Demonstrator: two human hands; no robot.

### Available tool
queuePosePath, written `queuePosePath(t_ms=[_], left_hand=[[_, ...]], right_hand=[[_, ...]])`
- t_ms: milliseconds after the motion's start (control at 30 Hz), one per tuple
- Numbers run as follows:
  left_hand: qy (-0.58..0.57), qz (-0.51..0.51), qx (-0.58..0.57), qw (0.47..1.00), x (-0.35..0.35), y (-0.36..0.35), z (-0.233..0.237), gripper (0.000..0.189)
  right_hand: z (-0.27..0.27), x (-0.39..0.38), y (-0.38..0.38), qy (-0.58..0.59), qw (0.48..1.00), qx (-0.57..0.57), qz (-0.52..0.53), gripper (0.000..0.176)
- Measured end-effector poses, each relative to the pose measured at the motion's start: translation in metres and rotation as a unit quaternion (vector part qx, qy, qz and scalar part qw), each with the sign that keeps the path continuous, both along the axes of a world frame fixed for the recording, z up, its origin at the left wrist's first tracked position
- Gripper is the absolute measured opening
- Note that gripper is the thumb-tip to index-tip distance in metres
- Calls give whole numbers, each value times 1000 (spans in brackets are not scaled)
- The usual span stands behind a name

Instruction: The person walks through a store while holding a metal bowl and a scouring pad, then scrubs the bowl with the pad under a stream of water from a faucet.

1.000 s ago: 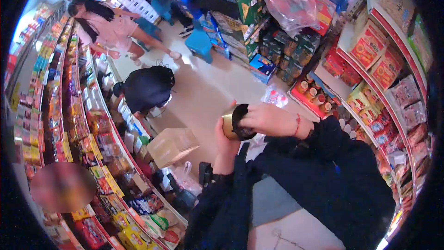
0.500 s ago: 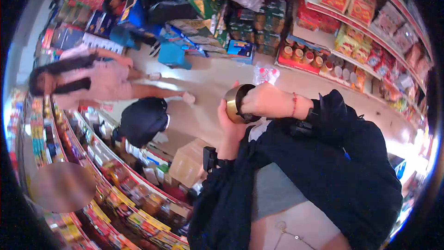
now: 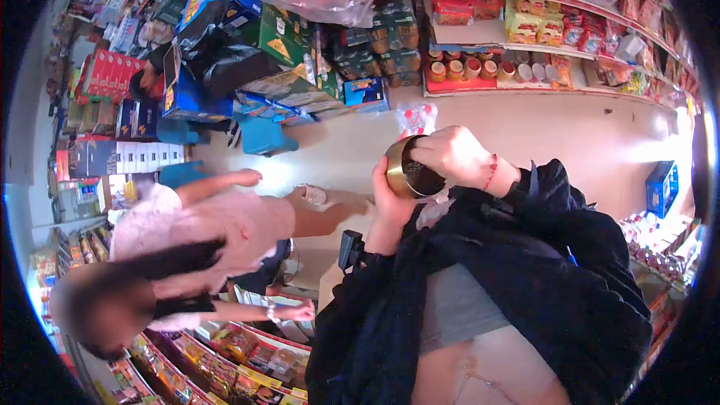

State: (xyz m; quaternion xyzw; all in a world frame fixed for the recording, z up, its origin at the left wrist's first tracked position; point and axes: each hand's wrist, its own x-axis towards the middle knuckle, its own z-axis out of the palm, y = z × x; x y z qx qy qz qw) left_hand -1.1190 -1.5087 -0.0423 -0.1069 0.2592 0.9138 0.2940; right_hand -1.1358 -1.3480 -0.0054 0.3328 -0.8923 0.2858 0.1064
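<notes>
A gold-coloured round tin (image 3: 400, 169) with a dark inside is tilted in front of my chest. My left hand (image 3: 388, 193) is wrapped around its side and base, closed on it. At the tin's dark mouth is my right hand (image 3: 456, 153), its fingers bent together and dipping inside. The tin hides those fingertips, and I cannot make out what they hold. A red bracelet (image 3: 492, 172) circles my right wrist. A crumpled pale plastic piece (image 3: 433, 214) shows just below the tin.
A person in a pale pink outfit (image 3: 225, 236) stands close on my left, one hand near the lower shelf. Packed shelves (image 3: 525, 90) line the far right. Stacked boxes (image 3: 300, 52) and a blue stool (image 3: 266, 137) stand ahead. Clear-wrapped red-capped bottles (image 3: 417, 118) sit on the floor.
The person in pink has come closer along the left and now covers most of the crouching person in dark clothes. My view has turned. The tin remains in my left hand, my right fingers inside.
</notes>
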Motion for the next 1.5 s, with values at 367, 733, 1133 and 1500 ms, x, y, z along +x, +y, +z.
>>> queuePosePath(t_ms=[367,733,1133,1500], left_hand=[[33,-54,154,986,-34,14,19,76],[116,-34,90,989,-64,21,9,74],[335,-25,-176,925,-132,-42,-17,61],[69,-244,-128,959,-231,-91,-3,60]], right_hand=[[24,32,49,-226,865,-405,-192,28],[35,1,52,-131,949,-268,-104,39],[0,-108,-57,-35,990,-33,-129,21],[-4,-161,-101,-67,970,-33,-231,33]])
